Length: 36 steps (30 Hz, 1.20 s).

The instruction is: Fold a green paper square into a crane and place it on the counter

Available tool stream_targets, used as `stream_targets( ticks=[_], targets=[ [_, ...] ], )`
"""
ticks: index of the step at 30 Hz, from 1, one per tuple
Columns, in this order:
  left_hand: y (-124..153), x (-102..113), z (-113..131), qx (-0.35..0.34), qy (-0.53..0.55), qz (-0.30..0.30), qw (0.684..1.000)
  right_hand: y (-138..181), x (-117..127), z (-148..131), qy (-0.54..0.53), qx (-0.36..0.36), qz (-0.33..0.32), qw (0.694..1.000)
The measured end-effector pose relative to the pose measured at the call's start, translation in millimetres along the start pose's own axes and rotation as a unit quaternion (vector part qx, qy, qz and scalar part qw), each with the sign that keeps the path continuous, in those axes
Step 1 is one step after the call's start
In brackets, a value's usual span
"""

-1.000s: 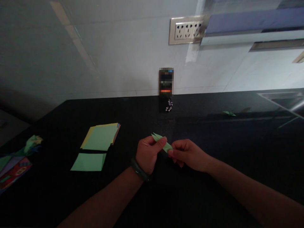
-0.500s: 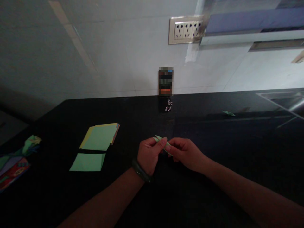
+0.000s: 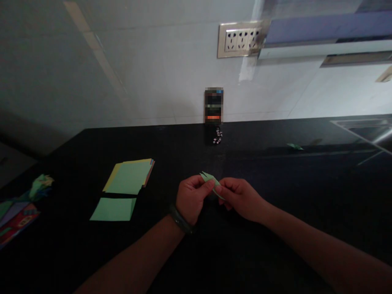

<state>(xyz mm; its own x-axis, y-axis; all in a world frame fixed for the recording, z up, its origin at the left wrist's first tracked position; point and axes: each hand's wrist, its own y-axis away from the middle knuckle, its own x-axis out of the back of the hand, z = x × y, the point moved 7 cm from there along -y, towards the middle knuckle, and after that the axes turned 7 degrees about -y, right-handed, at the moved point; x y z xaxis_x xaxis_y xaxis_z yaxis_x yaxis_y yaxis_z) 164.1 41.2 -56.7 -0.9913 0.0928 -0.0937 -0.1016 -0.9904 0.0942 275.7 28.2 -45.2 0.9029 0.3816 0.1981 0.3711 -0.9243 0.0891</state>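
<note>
Paper, green, folded: both hands clamped on it

Item one: folded green paper [image 3: 209, 177], pointed at its upper-left end, held mid-view over the black counter [image 3: 171, 149]; I cannot tell whether it touches the surface. Left hand [image 3: 190, 200]: thumb pressed across the paper, probably to steady it; dark bangle [image 3: 181, 220] around the wrist. Right hand [image 3: 243, 200]: thumb and fingers pinching the lower-right end, I judge for control of the fold. Thumb tips near each other.

Stock, left: paper stack [image 3: 130, 177], a green sheet uppermost; creased green sheet [image 3: 112, 209] just in front, presumably placed for easy reach. Coloured heap [image 3: 21, 218] at far left, dim.

Rear: phone-like device [image 3: 214, 106], display blurred, upright against the wall [image 3: 153, 77], likely for viewing; beaded strand [image 3: 217, 136] at its foot.

Right rear: small green folded piece [image 3: 295, 146], short of the sink rim [image 3: 352, 132].

Limits: wall behind, rim at right. I find the most moving room between right forearm and sink.
</note>
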Motion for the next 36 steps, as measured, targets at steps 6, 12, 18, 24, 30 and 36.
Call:
stream_targets(
  ticks=[6, 12, 18, 24, 30, 36],
  targets=[
    [0, -6, -9, 0.058, 0.045, -0.028, 0.997, 0, 10, -2, 0.048, 0.023, 0.057, 0.997],
    [-2, 3, -6, 0.059, 0.055, 0.02, 0.997, -2, 1, 9, 0.006, -0.027, 0.008, 1.0],
    [-2, 2, -8, 0.081, 0.086, 0.024, 0.993, 0, 1, 15, -0.008, -0.068, -0.011, 0.998],
    [-4, 1, -15, 0.139, 0.105, -0.026, 0.984, -2, 17, 5, -0.073, 0.0, 0.024, 0.997],
    [0, -7, -13, 0.156, 0.122, -0.081, 0.977, -2, 15, 1, -0.174, 0.015, 0.032, 0.984],
    [1, -10, -14, 0.156, 0.122, -0.092, 0.976, -3, 9, 7, -0.2, 0.015, 0.004, 0.98]
  ],
)
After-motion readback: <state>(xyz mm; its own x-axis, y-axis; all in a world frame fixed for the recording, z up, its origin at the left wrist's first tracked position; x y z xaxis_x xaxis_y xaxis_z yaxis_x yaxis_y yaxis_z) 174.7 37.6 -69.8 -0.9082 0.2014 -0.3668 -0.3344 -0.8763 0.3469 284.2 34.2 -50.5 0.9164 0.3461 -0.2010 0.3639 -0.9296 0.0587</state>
